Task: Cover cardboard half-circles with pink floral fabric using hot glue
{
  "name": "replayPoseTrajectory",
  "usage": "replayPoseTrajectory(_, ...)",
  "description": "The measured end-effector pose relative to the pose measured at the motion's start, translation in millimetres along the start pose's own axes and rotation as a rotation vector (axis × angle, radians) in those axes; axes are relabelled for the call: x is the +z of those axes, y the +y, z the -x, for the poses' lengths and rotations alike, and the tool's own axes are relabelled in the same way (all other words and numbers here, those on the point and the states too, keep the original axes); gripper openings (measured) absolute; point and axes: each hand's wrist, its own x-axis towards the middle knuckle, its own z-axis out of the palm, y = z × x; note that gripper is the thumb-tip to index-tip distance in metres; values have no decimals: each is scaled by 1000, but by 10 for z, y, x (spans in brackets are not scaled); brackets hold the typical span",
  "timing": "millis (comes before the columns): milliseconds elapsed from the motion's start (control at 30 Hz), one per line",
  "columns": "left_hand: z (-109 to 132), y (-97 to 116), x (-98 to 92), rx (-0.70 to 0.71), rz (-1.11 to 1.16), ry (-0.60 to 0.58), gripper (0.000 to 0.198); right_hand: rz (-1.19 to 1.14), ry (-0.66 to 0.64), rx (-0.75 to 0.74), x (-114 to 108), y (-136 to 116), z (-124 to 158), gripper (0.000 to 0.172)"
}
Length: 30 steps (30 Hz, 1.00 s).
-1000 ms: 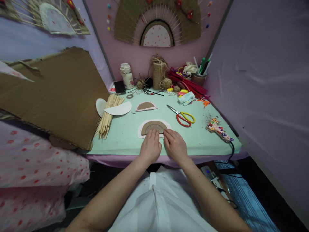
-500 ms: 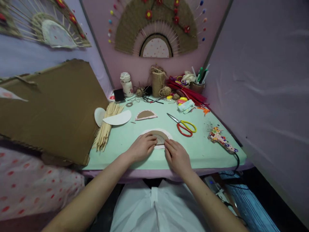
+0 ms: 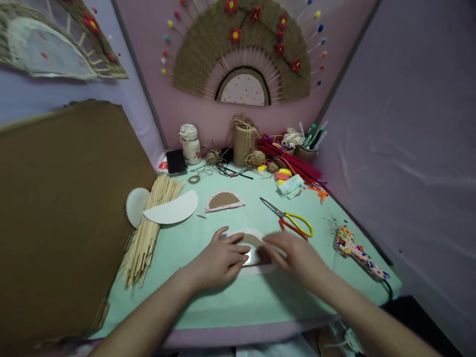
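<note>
My left hand (image 3: 219,262) lies with fingers spread over the left part of a clear protractor (image 3: 253,256). The protractor rests on a brown cardboard half-circle (image 3: 250,240), with a larger white piece (image 3: 256,270) underneath. Above the right end of these layers hovers my right hand (image 3: 299,254), slightly blurred, its thumb and fingers apart and nothing visible between them. Just behind is a second cardboard half-circle (image 3: 225,200) edged in pale pink. Scissors (image 3: 279,211) with red and yellow handles lie beyond my right hand.
Thin sticks (image 3: 143,248) and a white cut-out (image 3: 173,208) lie at left, beside a large cardboard sheet (image 3: 67,213). A patterned glue gun (image 3: 359,253) is at right. Twine (image 3: 244,144), a white bottle (image 3: 191,144) and red strips (image 3: 293,158) line the back.
My right hand has lifted off the layered pieces and moved right. The left hand's fingers have spread on the protractor. The view has tilted up and shifted.
</note>
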Motion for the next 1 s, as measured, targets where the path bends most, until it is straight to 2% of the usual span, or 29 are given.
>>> replayPoseTrajectory(100,26,-17,44,-27,43,-2,30,250,-36,128,-223,311,-844,28)
replayPoseTrajectory(167,37,-22,56,-46,75,-14,29,379,-142,180,-201,538,-1457,29)
replayPoseTrajectory(233,41,-23,54,-63,107,-27,28,414,-215,206,-52,746,-1978,27)
replayPoseTrajectory(267,41,-21,50,-72,123,-34,28,432,-261,219,53,836,-2181,25)
replayPoseTrajectory(333,40,-18,43,-86,154,-45,27,463,-345,238,278,977,-2463,33)
replayPoseTrajectory(433,45,-18,48,-95,186,-41,27,493,-417,240,553,1093,-2641,36)
replayPoseTrajectory(567,64,-27,75,-103,205,-33,30,511,-411,225,658,1121,-2681,36)
replayPoseTrajectory(667,60,-21,72,-115,207,-38,29,501,-327,207,546,1072,-2638,35)
replayPoseTrajectory(767,34,-5,58,-141,216,-47,31,470,-189,208,338,951,-2435,25)
replayPoseTrajectory(833,13,1,59,-165,218,-48,33,440,-92,223,189,823,-2151,24)
replayPoseTrajectory(900,-3,-3,74,-177,204,-39,31,373,15,250,63,656,-1740,21)
replayPoseTrajectory(933,-8,-9,85,-181,197,-38,30,203,152,267,17,560,-1499,16)
replayPoseTrajectory(1000,-13,-28,107,-170,169,-37,28,-181,345,321,-26,352,-984,5)
